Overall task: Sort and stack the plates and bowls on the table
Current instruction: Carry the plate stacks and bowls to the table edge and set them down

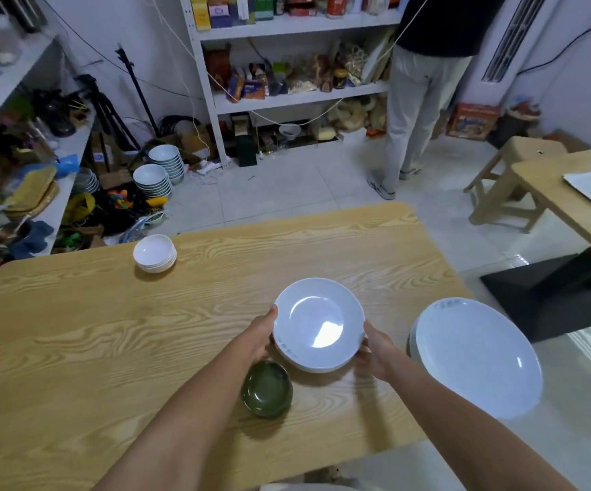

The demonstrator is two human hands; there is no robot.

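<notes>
A white plate (318, 324) is gripped at its rim by both hands. The left hand (262, 336) is curled round the left edge with the thumb laid on top, and the right hand (375, 352) is curled round the right edge with its fingers tucked beneath. A second rim is seen just under the plate, so at least two are stacked there, near the middle of the wooden table (109, 331); whether the pile is lifted or resting cannot be told. One green bowl (268, 388) is set just beside it on the near side, close to the left wrist. To the right, a pile of large white plates (474, 356), at least two, is placed at the table's edge and overhangs it. One stack of small white bowls (154, 253), at least three, is kept well apart at the far left corner. On the floor beyond, two stacks of pale bowls (152, 178) are seen near a white shelf unit (209, 101), where a person (414, 93) is stood.
</notes>
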